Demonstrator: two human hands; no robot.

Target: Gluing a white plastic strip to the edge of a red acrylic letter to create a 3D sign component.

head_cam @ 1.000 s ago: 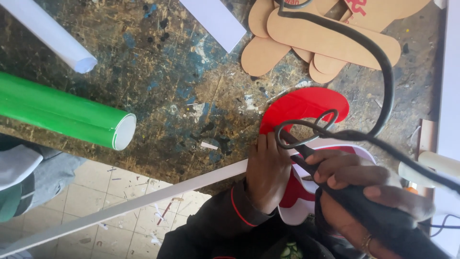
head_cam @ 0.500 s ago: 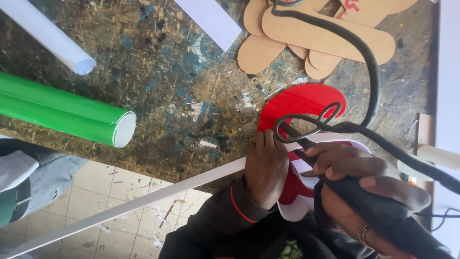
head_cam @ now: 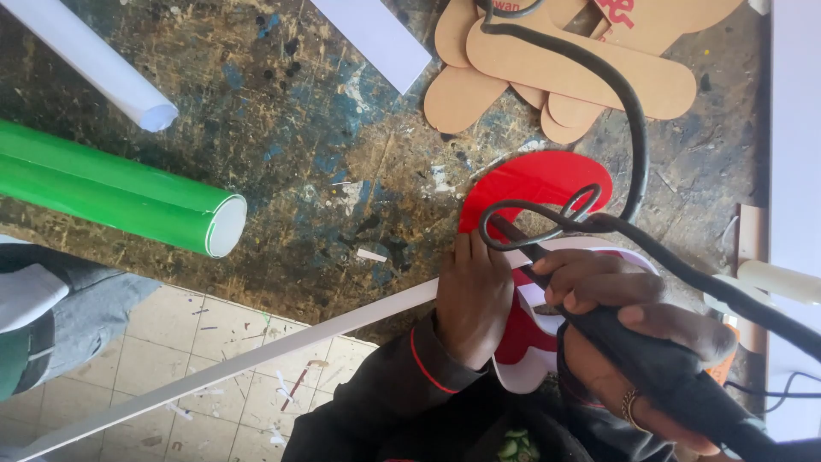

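Note:
My left hand (head_cam: 473,295) lies flat, fingers together, pressing down a red and white cut-out shape (head_cam: 534,184) at the near edge of the paint-stained workbench (head_cam: 342,162). My right hand (head_cam: 637,342) grips the thick black handle of a corded tool (head_cam: 667,372), its thin dark tip pointing to the cut-out just right of my left fingers. The tool's black cable (head_cam: 629,111) loops over the red shape and runs up across the bench.
A green roll (head_cam: 120,197) and a white roll (head_cam: 94,60) lie at the left. Brown cardboard cut-outs (head_cam: 564,64) are stacked at the top. A long white strip (head_cam: 256,355) crosses the bench edge over the tiled floor. White board (head_cam: 795,128) lines the right.
The view has shifted slightly. My right hand with the tool has edged a little along the cut-out; my left hand stays pressed on it.

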